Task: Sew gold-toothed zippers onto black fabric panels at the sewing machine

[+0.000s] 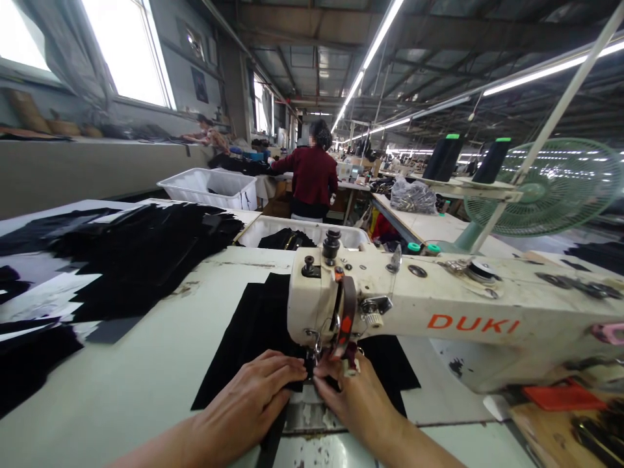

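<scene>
A cream sewing machine [439, 312] marked DUKI stands across the table, its head over a piece of black fabric [248, 331]. My left hand [253, 396] lies on the fabric just left of the needle, fingers pressed together on the cloth. My right hand [353, 396] sits right of the needle, fingertips pinched at the presser foot; what they grip is too small to make out. Both hands meet directly under the machine head.
A pile of black cut pieces [141, 253] covers the table's left side. White bins [209, 188] stand behind. A green fan [556, 188] and thread cones [443, 156] are at the right. A person in a red top [312, 175] works farther back.
</scene>
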`<state>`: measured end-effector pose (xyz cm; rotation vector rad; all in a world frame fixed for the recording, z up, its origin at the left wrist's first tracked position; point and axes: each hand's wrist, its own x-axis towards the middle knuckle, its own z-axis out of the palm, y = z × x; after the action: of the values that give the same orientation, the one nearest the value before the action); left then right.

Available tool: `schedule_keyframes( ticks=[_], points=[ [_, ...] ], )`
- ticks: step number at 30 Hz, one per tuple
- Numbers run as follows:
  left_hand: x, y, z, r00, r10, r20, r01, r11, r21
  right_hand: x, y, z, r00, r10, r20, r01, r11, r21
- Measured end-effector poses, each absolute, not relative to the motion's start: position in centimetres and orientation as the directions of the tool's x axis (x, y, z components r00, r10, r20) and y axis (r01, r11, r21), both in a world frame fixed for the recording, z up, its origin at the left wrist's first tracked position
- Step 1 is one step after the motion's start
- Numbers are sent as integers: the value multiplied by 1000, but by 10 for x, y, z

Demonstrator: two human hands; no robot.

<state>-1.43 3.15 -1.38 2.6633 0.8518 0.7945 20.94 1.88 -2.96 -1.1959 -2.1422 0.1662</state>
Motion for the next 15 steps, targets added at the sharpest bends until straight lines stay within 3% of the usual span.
schedule_keyframes(
  ticks=[5, 9, 15],
  points=[
    [-11, 32, -10, 787, 424, 449, 359, -905, 228, 209, 19, -32, -337, 801, 494, 711, 561, -424],
    [-9, 25, 8, 826, 379, 416, 367, -923, 112, 209, 19, -31, -348, 794, 499, 707, 572, -417],
    [-10, 18, 33, 772, 376, 513, 371, -921, 116, 210, 20, -29, -371, 765, 526, 697, 604, -387]
  ],
)
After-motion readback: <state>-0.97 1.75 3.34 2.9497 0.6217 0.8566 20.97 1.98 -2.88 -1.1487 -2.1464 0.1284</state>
